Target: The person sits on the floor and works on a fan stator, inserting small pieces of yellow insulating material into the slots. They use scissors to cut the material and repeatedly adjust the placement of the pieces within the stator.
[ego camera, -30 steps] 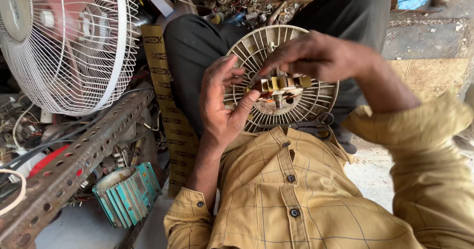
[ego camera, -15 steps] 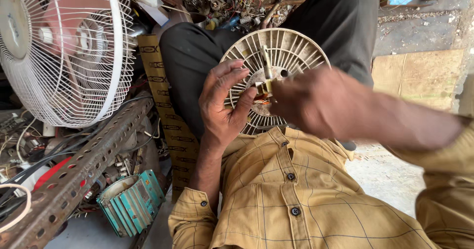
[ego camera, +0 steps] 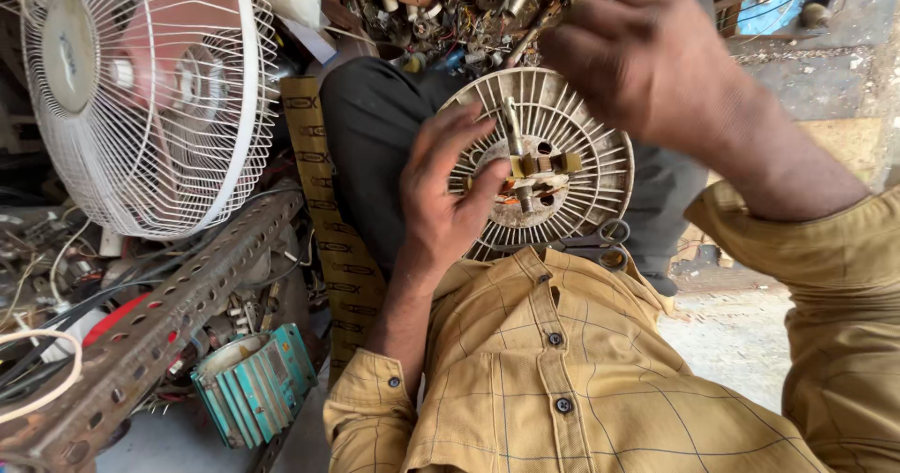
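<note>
A round, dirty-white slotted fan housing [ego camera: 591, 201] rests on my lap against black trousers. At its centre sit a metal shaft and brass-coloured parts [ego camera: 539, 165]. My left hand [ego camera: 445, 201] grips the housing's left side, fingers spread over its face and thumb near the centre. My right hand [ego camera: 637, 60], with a ring on one finger, is raised above the housing's upper right, its back towards me and fingers curled. Whether it holds anything is hidden.
A white caged fan [ego camera: 141, 98] stands at the upper left. A rusty perforated angle bar [ego camera: 169, 314] runs diagonally below it, above a teal finned motor body [ego camera: 253, 384]. Small parts and wires [ego camera: 450, 14] are heaped behind my knees. Metal scissors [ego camera: 605, 240] lie under the housing.
My right hand has lifted away from the housing's centre, up and to the right. My left hand has kept its hold on the housing.
</note>
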